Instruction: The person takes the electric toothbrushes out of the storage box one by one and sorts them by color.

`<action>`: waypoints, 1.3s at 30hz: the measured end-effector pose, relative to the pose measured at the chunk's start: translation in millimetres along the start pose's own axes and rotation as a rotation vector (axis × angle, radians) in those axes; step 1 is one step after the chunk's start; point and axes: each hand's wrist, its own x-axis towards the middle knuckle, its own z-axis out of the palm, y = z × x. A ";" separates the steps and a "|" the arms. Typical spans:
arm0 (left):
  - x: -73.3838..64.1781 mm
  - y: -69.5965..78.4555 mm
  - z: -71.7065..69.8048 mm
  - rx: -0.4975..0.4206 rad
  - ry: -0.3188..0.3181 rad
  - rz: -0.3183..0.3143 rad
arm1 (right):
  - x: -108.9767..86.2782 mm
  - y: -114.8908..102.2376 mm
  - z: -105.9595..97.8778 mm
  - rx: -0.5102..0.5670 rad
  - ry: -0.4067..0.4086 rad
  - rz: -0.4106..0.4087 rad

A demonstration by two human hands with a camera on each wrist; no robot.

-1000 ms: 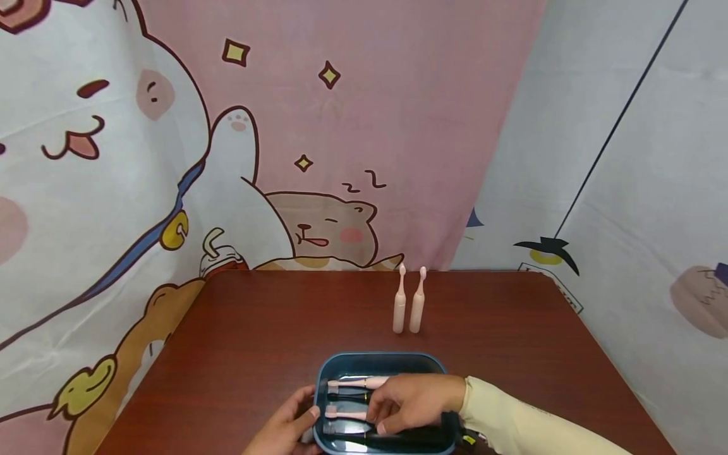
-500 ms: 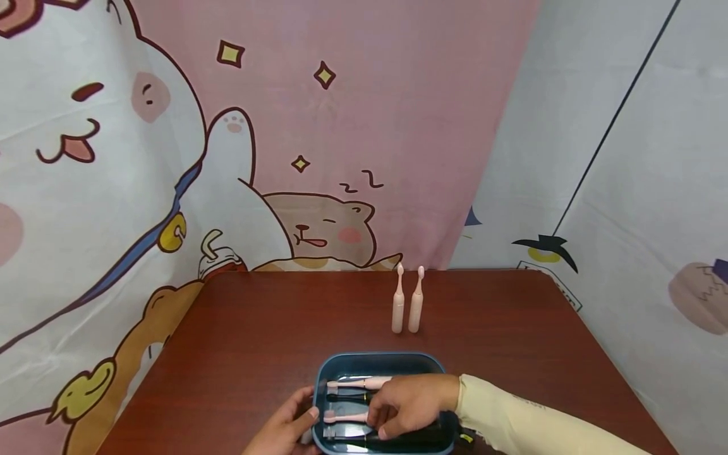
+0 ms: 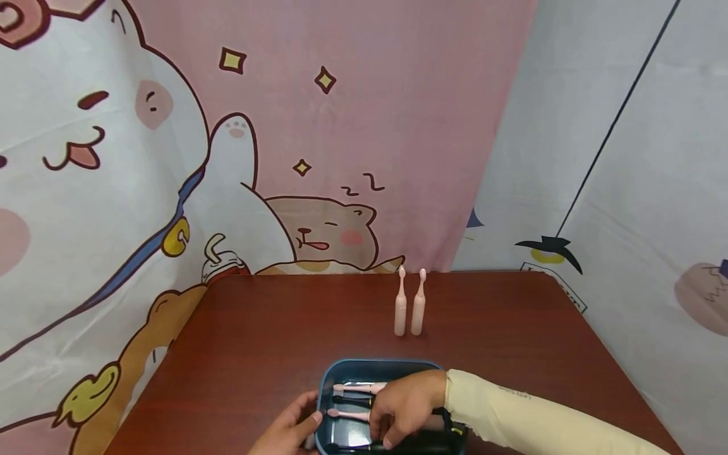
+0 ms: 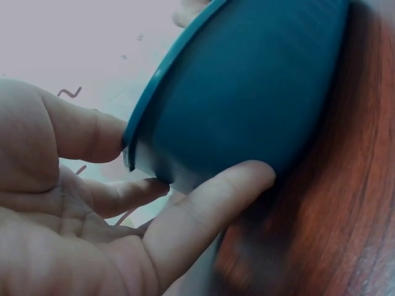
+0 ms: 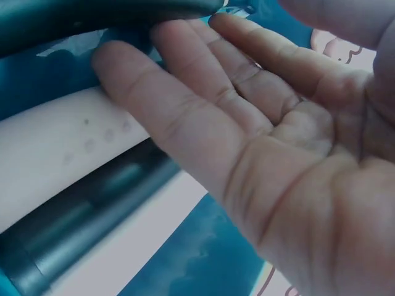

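In the head view a blue plastic basin (image 3: 382,362) sits at the table's front. My left hand (image 3: 292,424) grips its left side, thumb at the rim and fingers against the outer wall (image 4: 247,92). Inside lie electric toothbrushes: a pink one (image 3: 355,387) farthest back, a black one (image 3: 351,400), another pink one (image 3: 348,414), and a black one (image 3: 355,449) nearest me. My right hand (image 3: 408,404) reaches in over their handles. In the right wrist view its fingers are loosely extended, with fingertips at a pink handle (image 5: 68,142) and a black handle (image 5: 105,18).
Two pink electric toothbrushes (image 3: 400,315) stand upright side by side on the brown table (image 3: 273,328), beyond the basin. A printed cartoon cloth (image 3: 398,126) hangs behind the table.
The nearest black toothbrush has shifted toward me, widening its gap from the pink one beside it. My right hand has moved slightly left within the basin. The left hand keeps its grip.
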 end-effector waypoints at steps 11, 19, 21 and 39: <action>-0.4 1.0 1.0 0.023 0.026 -0.016 | 5.0 11.0 -0.9 0.215 -0.083 0.002; -0.7 2.6 2.6 0.019 0.047 -0.047 | 7.6 15.6 -1.4 0.268 -0.095 0.030; -0.6 2.1 2.2 0.013 0.045 -0.052 | 7.9 17.3 -1.5 0.300 -0.109 0.036; 0.8 -0.2 0.3 -0.021 0.027 -0.045 | -1.9 21.9 -8.4 0.445 -0.219 -0.077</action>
